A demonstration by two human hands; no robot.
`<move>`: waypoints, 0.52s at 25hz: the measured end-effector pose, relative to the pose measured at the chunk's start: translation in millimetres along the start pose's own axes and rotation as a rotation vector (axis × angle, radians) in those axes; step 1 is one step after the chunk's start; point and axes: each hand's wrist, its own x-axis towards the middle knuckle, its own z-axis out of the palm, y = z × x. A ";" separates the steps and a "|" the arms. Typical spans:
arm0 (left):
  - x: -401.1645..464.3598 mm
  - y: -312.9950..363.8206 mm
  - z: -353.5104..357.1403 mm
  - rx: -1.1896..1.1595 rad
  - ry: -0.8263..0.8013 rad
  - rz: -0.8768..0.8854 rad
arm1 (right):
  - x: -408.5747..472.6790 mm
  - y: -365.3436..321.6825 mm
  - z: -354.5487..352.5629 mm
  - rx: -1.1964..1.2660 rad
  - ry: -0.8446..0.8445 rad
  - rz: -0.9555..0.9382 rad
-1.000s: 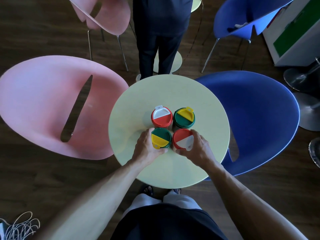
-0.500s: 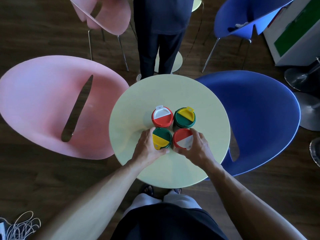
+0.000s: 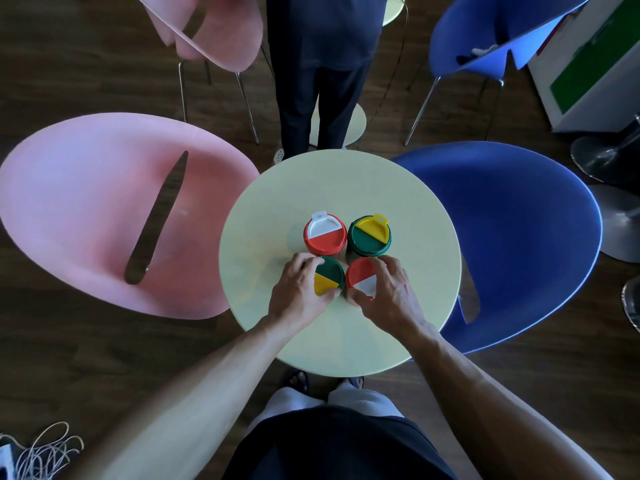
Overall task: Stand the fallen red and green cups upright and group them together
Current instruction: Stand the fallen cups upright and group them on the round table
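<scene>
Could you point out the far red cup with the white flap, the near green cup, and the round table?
Far red plastic cup (image 3: pixel 325 241), head view, red lid half.
Near green plastic cup (image 3: pixel 333 270), head view, green lid part.
Round pale yellow table (image 3: pixel 346 181), head view, bare top.

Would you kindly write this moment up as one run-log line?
stage: grouping | left hand: grips near green plastic cup | right hand: grips near red plastic cup | four cups upright on round pale table

Four lidded plastic cups stand upright in a tight square: a red cup with a red-and-white lid (image 3: pixel 325 235) far left, a green cup with a green-and-yellow lid (image 3: pixel 369 236) far right, a second green cup (image 3: pixel 329 280) near left and a second red cup (image 3: pixel 362 278) near right.
</scene>
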 end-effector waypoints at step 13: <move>22.0 10.9 -12.5 -0.052 -0.036 0.153 | -6.1 -6.2 -18.1 -0.043 0.018 0.036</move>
